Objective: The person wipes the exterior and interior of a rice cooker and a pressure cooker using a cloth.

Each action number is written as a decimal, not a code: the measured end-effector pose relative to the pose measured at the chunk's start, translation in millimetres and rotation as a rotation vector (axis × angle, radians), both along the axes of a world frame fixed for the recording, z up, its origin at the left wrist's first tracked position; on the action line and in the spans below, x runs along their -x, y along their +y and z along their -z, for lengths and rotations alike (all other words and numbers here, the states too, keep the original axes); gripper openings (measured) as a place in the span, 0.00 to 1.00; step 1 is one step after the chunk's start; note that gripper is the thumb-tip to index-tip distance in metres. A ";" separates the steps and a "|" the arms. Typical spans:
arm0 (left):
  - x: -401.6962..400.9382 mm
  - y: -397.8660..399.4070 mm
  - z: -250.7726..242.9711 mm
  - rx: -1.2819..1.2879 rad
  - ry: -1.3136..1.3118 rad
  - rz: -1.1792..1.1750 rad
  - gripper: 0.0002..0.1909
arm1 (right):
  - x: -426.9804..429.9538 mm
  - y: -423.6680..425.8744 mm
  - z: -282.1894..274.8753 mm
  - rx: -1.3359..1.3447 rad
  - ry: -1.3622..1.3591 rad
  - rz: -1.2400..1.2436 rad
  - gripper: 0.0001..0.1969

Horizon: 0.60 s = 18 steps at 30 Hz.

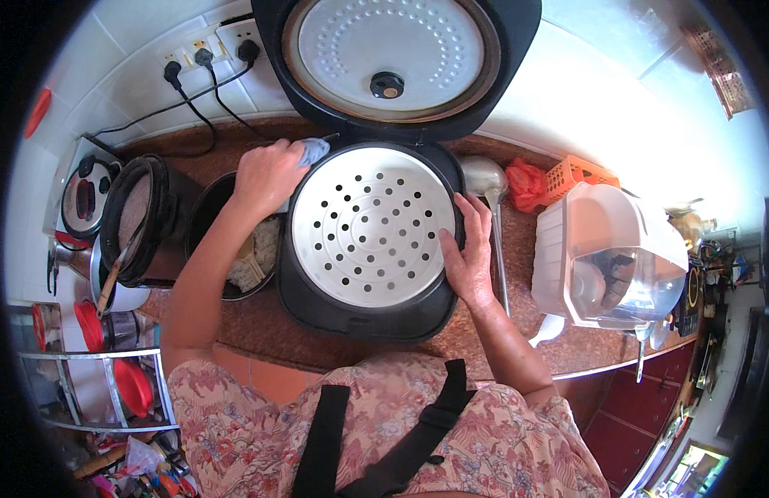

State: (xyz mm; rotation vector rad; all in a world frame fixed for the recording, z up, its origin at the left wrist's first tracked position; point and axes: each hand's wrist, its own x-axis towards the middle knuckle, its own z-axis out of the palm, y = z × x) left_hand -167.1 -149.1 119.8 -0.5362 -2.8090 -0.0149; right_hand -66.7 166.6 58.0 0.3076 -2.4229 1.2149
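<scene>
A rice cooker (384, 327) stands on the counter before me, its lid (391, 56) raised. A white steamer tray (373, 233) with round holes sits in its top. My left hand (271, 171) grips a grey-blue cloth (313, 151) at the cooker's back left rim, near the hinge. On the cooker's right edge rests my right hand (471, 246), fingers apart, its thumb at the tray's rim. Left of the cooker, partly behind my left forearm, is a dark pot (201, 215) with cooked rice (266, 243) and a rice paddle (251, 261) in it.
At the left stand a dark pot (151, 218) with a handled utensil and a lidded pot (89, 196). Plugs and cords (204, 59) run along the wall. A metal ladle (487, 177), an orange basket (574, 177), a red plastic bag (524, 183) and a white dish box (552, 255) are at the right.
</scene>
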 end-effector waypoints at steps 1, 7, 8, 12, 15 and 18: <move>-5.6 -3.9 -2.5 -0.001 0.002 0.005 0.16 | 0.1 -0.2 0.5 0.011 0.001 -0.003 0.31; -19.3 -11.7 -0.3 -0.082 -0.047 -0.020 0.14 | 0.5 -0.8 -1.2 0.000 0.013 -0.001 0.31; -17.7 -10.0 0.2 -0.079 -0.048 -0.024 0.14 | 0.8 -1.3 -2.5 -0.007 0.019 -0.004 0.31; 11.4 12.7 11.3 -0.052 0.036 -0.046 0.17 | 1.9 0.1 1.3 -0.022 0.026 -0.001 0.30; 32.0 29.4 14.3 0.035 0.112 -0.005 0.17 | 3.1 1.2 2.9 -0.026 0.024 0.011 0.30; 32.6 22.2 17.6 0.030 0.179 0.066 0.15 | 4.7 1.0 4.1 -0.023 0.027 -0.004 0.29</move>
